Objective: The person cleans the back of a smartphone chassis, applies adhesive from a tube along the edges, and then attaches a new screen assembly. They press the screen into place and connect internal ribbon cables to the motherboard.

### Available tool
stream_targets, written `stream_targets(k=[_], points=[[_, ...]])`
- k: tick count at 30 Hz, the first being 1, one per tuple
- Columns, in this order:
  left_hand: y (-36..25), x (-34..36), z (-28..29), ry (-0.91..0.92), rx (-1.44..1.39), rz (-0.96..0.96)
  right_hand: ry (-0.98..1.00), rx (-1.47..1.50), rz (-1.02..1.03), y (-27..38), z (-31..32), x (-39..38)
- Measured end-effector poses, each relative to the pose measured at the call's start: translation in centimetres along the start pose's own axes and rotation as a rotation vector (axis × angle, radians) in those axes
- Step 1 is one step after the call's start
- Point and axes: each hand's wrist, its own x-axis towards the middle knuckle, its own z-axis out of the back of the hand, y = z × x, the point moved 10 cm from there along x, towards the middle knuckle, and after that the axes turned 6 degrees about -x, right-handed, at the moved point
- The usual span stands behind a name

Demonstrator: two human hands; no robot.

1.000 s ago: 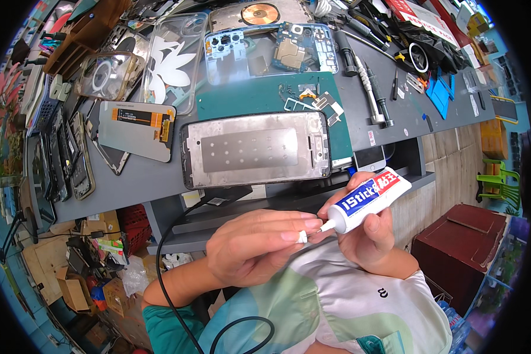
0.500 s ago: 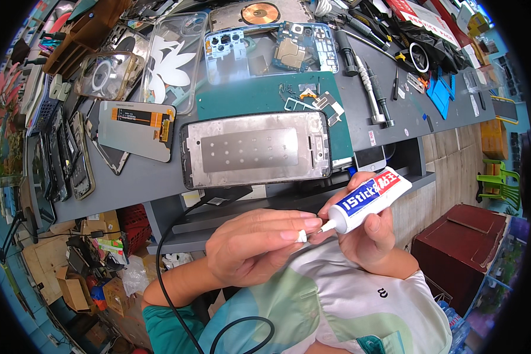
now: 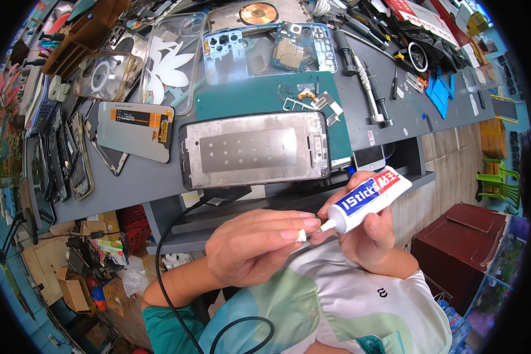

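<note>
My right hand (image 3: 371, 239) is closed round a white glue tube (image 3: 366, 206) with a blue and red label, its thin nozzle pointing down-left. At that nozzle my left hand (image 3: 253, 245) pinches a small white cap (image 3: 301, 235); whether its fingertips touch the nozzle is hard to tell. Above both hands an opened phone frame (image 3: 242, 150) with a bare silver inner plate lies on the green mat (image 3: 236, 100) at the desk's front edge.
Left on the grey desk (image 3: 130, 183) are a screen panel (image 3: 133, 130) and several phone parts. A blue phone housing (image 3: 224, 56) lies behind, screwdrivers (image 3: 369, 88) to the right. A black cable (image 3: 171, 236) hangs past my left arm; a maroon cabinet (image 3: 448, 253) stands lower right.
</note>
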Motion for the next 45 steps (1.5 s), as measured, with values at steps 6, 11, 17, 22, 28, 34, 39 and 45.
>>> stream_targets(k=[6,11,17,22,28,34,39,45], points=[[0.5,-0.2,0.1,-0.033,0.044,0.012,0.132,-0.1,0.085,2.2,-0.1,0.2],[0.6,0.0,-0.4,-0.015,0.114,-0.011,0.379,-0.383,0.272,4.2,-2.4,0.5],[0.7,-0.1,-0.2,-0.05,0.239,0.067,0.404,-0.399,0.241,3.7,-2.8,0.5],[0.6,0.3,-0.9,0.008,0.246,0.034,0.463,-0.833,0.416,6.5,-4.8,0.2],[0.8,0.0,-1.7,0.08,0.176,-0.003,0.532,-0.771,0.341,7.0,-5.5,0.3],[0.8,0.0,-1.3,0.015,0.203,0.044,0.213,-0.976,0.422,16.4,-2.1,3.5],[0.1,0.6,-1.8,0.05,0.293,-0.009,-0.436,-1.896,0.53,30.1,1.0,11.8],[0.1,1.1,-2.1,0.075,0.272,-0.012,-0.696,-2.485,0.083,36.7,11.7,20.0]])
